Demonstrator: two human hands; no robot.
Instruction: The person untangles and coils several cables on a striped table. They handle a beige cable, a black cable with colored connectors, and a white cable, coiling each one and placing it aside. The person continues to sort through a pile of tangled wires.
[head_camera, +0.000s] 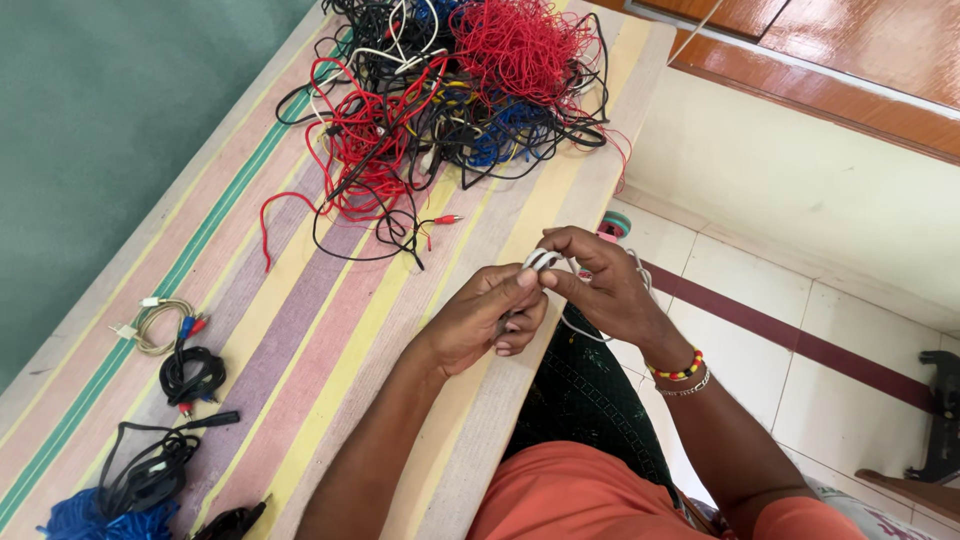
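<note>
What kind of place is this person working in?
Probably a room in a home, not a workshop. A striped cloth covers the work surface, the floor is pale tile with a dark band, and a polished wooden door stands beyond. Both hands wind a white cable.

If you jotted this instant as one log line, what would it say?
left hand: grips white cable | right hand: pinches same cable's loops | tangled wire pile: on striped table | coiled cables: set aside
</note>
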